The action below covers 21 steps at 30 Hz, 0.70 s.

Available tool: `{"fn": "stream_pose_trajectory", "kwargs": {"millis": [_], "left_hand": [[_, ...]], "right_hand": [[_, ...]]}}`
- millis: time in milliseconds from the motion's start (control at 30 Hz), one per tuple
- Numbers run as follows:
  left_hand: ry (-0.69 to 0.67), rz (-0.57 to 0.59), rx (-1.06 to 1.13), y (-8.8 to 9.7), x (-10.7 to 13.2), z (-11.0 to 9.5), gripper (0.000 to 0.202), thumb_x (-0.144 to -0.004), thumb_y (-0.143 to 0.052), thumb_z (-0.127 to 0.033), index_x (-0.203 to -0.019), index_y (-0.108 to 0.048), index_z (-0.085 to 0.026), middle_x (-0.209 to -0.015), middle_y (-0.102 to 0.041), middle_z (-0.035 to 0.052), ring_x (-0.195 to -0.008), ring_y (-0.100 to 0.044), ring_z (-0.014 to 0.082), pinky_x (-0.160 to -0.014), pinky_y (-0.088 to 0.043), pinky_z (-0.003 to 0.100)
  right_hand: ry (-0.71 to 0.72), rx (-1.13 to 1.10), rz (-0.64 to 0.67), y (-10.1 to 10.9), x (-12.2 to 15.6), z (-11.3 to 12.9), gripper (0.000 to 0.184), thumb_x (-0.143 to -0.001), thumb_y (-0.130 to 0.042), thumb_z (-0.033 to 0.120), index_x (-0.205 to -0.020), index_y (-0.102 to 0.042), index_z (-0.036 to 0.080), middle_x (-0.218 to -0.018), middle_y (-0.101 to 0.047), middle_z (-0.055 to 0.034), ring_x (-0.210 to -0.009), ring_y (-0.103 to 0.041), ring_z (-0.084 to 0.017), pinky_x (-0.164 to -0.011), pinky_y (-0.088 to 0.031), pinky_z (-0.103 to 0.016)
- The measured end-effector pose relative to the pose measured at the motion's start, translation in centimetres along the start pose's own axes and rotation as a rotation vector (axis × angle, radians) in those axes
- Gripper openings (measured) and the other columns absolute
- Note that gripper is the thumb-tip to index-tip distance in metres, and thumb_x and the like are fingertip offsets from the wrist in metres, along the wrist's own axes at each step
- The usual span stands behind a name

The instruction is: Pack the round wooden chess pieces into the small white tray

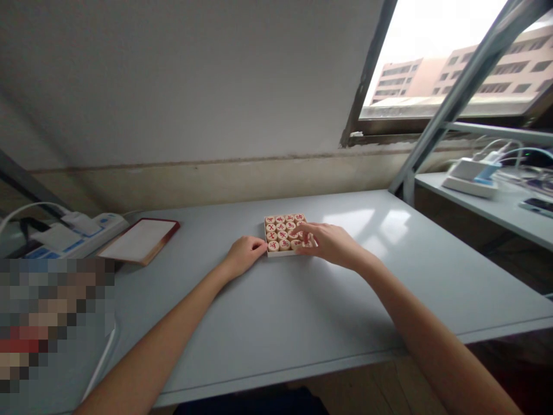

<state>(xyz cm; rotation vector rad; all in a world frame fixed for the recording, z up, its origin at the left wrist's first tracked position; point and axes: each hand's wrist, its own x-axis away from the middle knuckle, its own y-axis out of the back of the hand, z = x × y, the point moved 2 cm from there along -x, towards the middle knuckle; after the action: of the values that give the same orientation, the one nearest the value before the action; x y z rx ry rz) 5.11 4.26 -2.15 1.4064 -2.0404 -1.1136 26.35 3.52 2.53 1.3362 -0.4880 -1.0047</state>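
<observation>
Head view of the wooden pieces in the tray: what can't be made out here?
- Head view: the pieces at the tray's right side are hidden under the right hand; whether its fingers grip one cannot be told.
- Head view: red marks on the pieces are too small to read.
- Head view: the lower left corner is a blurred patch.
- Head view: the phone is cut off by the right edge.

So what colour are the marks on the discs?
Red, on pale wooden discs; clearest in the head view.
</observation>
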Motion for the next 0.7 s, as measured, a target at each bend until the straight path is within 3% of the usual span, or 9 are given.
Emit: {"fn": "stream_pose_trajectory", "kwargs": {"millis": [200, 400, 500, 700], "left_hand": [[0.022, 0.008, 0.001, 0.09, 0.05, -0.01, 0.033, -0.077, -0.032, -0.037, -0.052, -0.035, -0.016, -0.052, -0.029, -0.0036, -0.052, -0.027, 0.0081, -0.050, -0.016, 0.023], [0.023, 0.003, 0.007, 0.05, -0.01, 0.07, 0.034, -0.077, -0.032, -0.038, -0.052, -0.035, -0.016, -0.052, -0.031, -0.0036, -0.052, -0.028, 0.0083, -0.050, -0.016, 0.024], [0.010, -0.003, 0.017, 0.10, 0.04, -0.02, 0.034, -0.077, -0.033, -0.037, -0.051, -0.036, -0.015, -0.051, -0.031, -0.0037, -0.052, -0.028, 0.0081, -0.050, -0.017, 0.023], [0.015, -0.015, 0.021, 0.13, 0.08, -0.08, 0.034, -0.076, -0.034, -0.036, -0.051, -0.040, -0.015, -0.051, -0.033, -0.0038, -0.052, -0.029, 0.0081, -0.050, -0.017, 0.023]], "right_hand": [[-0.050, 0.041, -0.015, 0.21, -0.02, -0.71, 0.018, -0.079, -0.052, 0.038, -0.075, -0.060, 0.023, -0.071, -0.062, 0.0009, -0.060, -0.052, -0.012, -0.052, -0.029, -0.022], [-0.034, 0.091, -0.157, 0.71, -0.19, -0.46, 0.023, -0.079, -0.050, 0.044, -0.079, -0.061, 0.023, -0.077, -0.061, -0.0003, -0.059, -0.051, -0.011, -0.051, -0.026, -0.023], [-0.034, 0.069, -0.094, 0.58, -0.24, -0.62, 0.026, -0.076, -0.052, 0.049, -0.075, -0.061, 0.024, -0.073, -0.060, 0.0015, -0.057, -0.050, -0.010, -0.050, -0.026, -0.023], [0.001, 0.011, -0.004, 0.30, -0.22, -0.79, 0.020, -0.077, -0.053, 0.043, -0.080, -0.062, 0.025, -0.072, -0.060, 0.0017, -0.058, -0.051, -0.010, -0.051, -0.028, -0.022]]}}
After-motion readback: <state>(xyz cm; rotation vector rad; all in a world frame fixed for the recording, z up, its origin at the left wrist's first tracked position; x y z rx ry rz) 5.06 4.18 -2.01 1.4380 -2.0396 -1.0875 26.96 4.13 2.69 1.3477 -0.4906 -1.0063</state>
